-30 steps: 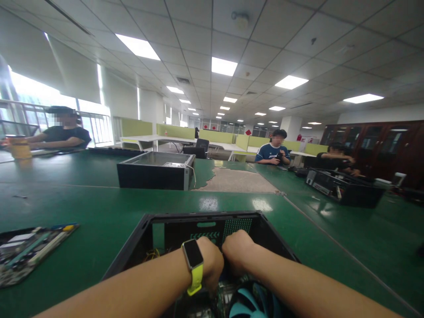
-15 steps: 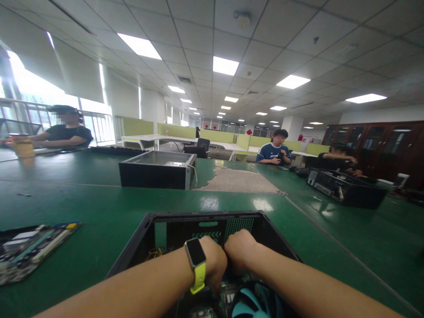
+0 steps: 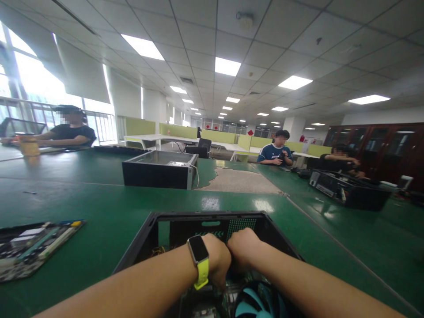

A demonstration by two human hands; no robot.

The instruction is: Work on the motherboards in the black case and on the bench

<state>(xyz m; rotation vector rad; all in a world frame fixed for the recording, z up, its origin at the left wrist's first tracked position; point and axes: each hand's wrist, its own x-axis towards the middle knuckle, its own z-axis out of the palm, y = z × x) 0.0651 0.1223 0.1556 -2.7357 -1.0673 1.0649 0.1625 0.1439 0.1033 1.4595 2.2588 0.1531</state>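
An open black computer case (image 3: 155, 229) lies on the green table right in front of me. Both my hands reach down into it side by side. My left hand (image 3: 217, 258), with a yellow-strapped watch (image 3: 199, 260) on the wrist, bends down so its fingers are hidden. My right hand (image 3: 243, 249) touches it on the right, fingers also hidden inside the case. A black fan with blue blades (image 3: 253, 302) sits in the case just under my right forearm.
A loose circuit board (image 3: 29, 247) lies at the left. Another open case (image 3: 159, 170) stands mid-table, a third (image 3: 347, 190) at the right. Three people sit at the far side of the green table (image 3: 99, 207), whose cover is torn near the middle.
The view has shifted slightly, so the case and both hands sit a little further right in frame. The hands stay together inside the case.
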